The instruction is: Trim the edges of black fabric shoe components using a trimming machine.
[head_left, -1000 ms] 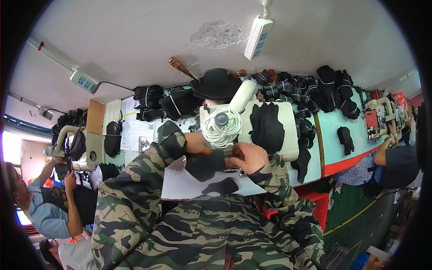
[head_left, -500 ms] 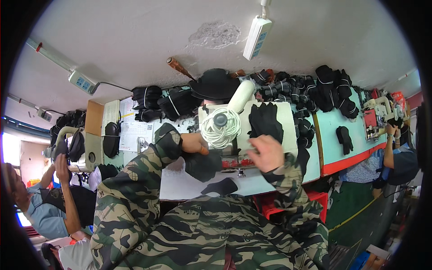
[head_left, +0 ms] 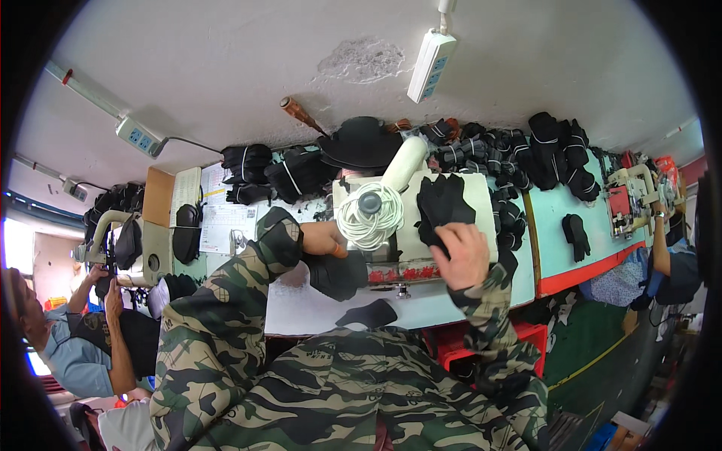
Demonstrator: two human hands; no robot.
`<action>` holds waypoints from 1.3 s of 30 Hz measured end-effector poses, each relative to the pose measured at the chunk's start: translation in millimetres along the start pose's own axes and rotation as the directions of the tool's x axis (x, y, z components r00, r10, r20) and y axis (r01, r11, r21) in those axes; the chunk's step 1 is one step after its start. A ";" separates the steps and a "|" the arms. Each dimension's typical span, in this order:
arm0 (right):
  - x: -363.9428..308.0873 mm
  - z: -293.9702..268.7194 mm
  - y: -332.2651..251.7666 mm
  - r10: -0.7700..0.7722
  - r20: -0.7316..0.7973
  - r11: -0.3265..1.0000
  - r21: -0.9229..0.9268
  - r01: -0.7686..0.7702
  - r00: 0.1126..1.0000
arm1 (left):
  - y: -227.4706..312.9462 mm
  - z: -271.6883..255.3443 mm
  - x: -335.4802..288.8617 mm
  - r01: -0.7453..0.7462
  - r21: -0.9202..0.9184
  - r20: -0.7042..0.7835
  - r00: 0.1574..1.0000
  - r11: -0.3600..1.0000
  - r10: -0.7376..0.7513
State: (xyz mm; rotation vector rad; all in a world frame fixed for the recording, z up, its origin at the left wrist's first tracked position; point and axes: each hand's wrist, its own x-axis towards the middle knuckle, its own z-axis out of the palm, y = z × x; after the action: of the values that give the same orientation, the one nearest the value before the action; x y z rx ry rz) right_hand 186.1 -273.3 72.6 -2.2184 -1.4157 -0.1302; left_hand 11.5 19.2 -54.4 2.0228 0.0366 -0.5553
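Observation:
My left hand (head_left: 322, 239) is closed on the upper edge of a dark, curved fabric piece (head_left: 335, 276) at the left of a white sewing machine (head_left: 404, 161). A coil of white cord (head_left: 368, 218) hangs over the machine's head. To the right of it, my right hand (head_left: 464, 254) has its thumb and fingers closed at the lower edge of black glove-shaped pieces (head_left: 445, 201) on the machine's pale top; how many it grips is hidden. Another black fabric piece (head_left: 368, 313) lies near the table's front edge.
Tied black bundles (head_left: 293, 177) and smaller bundles (head_left: 508, 218) line the table's back and right. A red crate (head_left: 530, 346) stands below the table. One co-worker (head_left: 83, 338) handles a dark piece at far left; another person's arm (head_left: 662, 248) shows at far right.
My right hand has moved slightly right and closed on the edge of the black pieces, whose outline has shifted. My left hand stays with its dark piece.

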 end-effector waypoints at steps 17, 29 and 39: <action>7.3 -11.8 10.6 0.028 -0.110 0.999 -0.019 -0.030 0.994 | 46.7 -6.0 -14.9 0.148 -0.171 0.051 0.989 0.974 -0.142; -14.5 43.4 -26.1 0.010 0.246 0.925 0.366 -0.103 0.969 | 62.6 8.6 -8.6 -0.076 0.008 -0.229 0.971 0.997 0.076; -10.7 8.1 -5.8 0.127 0.077 0.968 0.207 -0.141 0.989 | 52.6 2.3 -7.1 0.070 0.019 -0.134 0.989 0.997 -0.067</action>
State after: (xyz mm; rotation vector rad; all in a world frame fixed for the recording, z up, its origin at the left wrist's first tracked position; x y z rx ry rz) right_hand 174.7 -276.4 64.1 -2.1483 -1.2438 0.1330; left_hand 17.7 -7.7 -9.0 2.0857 0.1815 -0.4648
